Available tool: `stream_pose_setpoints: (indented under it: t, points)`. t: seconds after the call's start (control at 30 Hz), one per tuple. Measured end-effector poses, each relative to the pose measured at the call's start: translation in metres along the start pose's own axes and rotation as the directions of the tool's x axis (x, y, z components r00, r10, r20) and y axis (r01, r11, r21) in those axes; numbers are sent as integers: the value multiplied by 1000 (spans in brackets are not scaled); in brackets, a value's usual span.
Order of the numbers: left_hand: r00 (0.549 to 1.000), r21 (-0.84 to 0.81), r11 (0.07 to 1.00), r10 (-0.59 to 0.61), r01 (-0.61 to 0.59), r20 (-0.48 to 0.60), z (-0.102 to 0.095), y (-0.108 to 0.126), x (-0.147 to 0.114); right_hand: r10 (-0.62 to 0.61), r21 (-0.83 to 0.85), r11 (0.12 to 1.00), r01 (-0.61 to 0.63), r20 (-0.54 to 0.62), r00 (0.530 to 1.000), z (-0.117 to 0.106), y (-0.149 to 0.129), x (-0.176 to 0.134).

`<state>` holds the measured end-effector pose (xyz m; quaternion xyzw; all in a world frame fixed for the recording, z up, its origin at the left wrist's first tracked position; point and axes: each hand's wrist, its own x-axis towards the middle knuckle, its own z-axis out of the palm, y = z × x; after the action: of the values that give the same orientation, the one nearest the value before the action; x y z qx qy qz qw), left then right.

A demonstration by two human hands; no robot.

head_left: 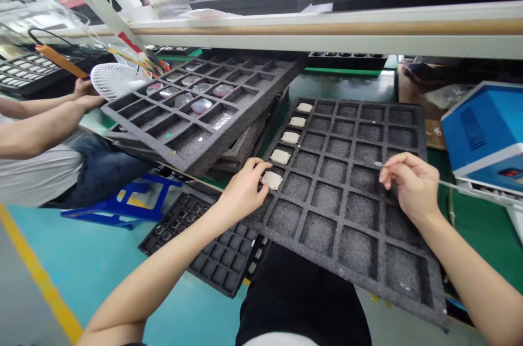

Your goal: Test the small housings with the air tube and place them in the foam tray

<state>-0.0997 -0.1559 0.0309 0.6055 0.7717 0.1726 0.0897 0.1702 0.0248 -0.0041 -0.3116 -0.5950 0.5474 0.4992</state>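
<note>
A black foam tray (327, 193) divided into square pockets lies tilted before me. Several small cream-coloured square parts (280, 157) line its left column. My left hand (245, 188) has thumb and index finger at the edges of the nearest cream part (272, 180), which sits at its pocket. Over the right side of the tray, my right hand (412, 180) is closed in a pinch around a thin pen-like tool. Its pale tip (378, 164) points left, and a thin light line runs from behind the hand towards the right. Most of the tool is hidden by my fingers.
Left of my tray, a stacked foam tray (196, 144) holds clear, lens-like pieces. A blue machine (486, 133) stands at right. A shelf rail (327, 30) crosses above. Below are a smaller black tray (220, 259) and a blue stool (134, 199). Another person's arm (44, 122) is at left.
</note>
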Motion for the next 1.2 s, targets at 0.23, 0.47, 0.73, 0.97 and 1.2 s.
stream_pose_setpoints:
  t: [0.23,0.47,0.73,0.97,1.2]
  points:
    - [993,62,995,77,-72,-92,-5,11,-18,29,-24,999,-29,7,1000,-1,1,-1]
    - [660,224,971,225,-87,-717,-125,28,-29,57,-67,996,-55,23,998,-4,2,-2]
    - [940,344,889,-219,303,-262,-188,-86,121,79,-121,990,-71,60,995,-5,9,0]
    - [904,358,835,-422,418,-72,-189,-88,164,78,-121,990,-66,95,992,2,4,0]
    - [885,371,805,-390,462,-255,-191,-50,155,87,-88,993,-80,84,993,6,-1,-1]
